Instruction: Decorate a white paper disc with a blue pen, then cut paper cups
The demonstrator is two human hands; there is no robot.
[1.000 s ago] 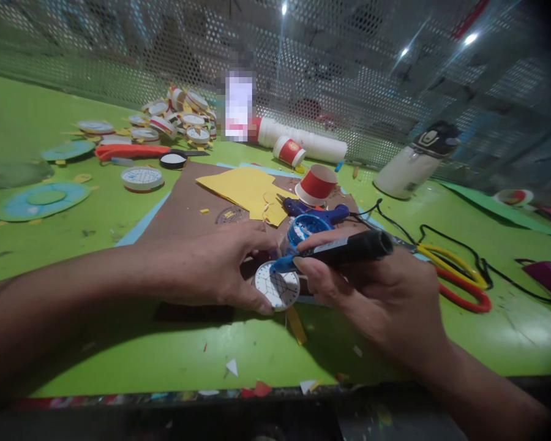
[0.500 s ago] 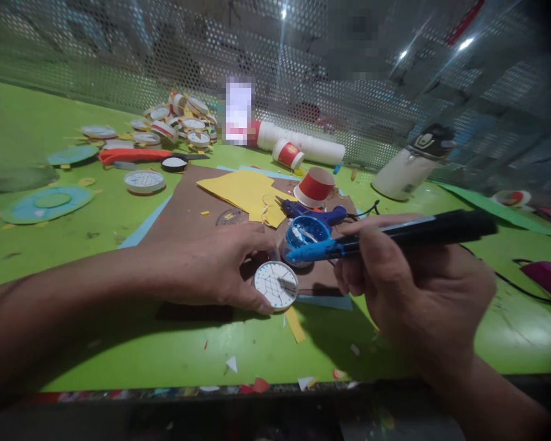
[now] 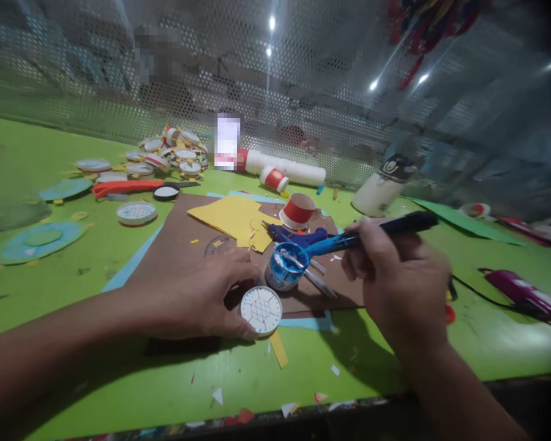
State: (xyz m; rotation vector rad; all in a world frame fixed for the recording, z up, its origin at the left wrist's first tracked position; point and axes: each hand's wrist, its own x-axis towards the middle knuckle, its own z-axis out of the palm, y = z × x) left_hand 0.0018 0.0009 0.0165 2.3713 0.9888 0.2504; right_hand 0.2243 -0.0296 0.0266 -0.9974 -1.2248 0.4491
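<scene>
Disc (image 3: 261, 311) of white card, round and shallow, sits at the near edge of a large brown paper sheet (image 3: 168, 251), just in front of a small round blue-smeared jar (image 3: 281, 283). Dark lines cross its face in a web, and small blue dots run around its border. The fields between look plain white, so I judge the linework done and the blue confined to the border. One flat yellow paper strip (image 3: 279, 350) sticks out below; whether it is attached I cannot tell. My left hand (image 3: 199, 297) curls round the disc, thumb against its near edge. My right hand (image 3: 395, 263), well apart from the left, grips a thick black marker (image 3: 406, 223) with a blue-coated end; the tip is at the jar's right rim, though I cannot tell if they touch. Behind the jar lie a dark-blue plastic glue gun (image 3: 314, 236), an upturned red-and-white paper cup (image 3: 297, 211) and a pointed yellow paper piece (image 3: 220, 214). Farther left on the smooth green table (image 3: 119, 392), a heap of white-topped round pieces (image 3: 189, 167) with yellow tabs looks further along than mine.
</scene>
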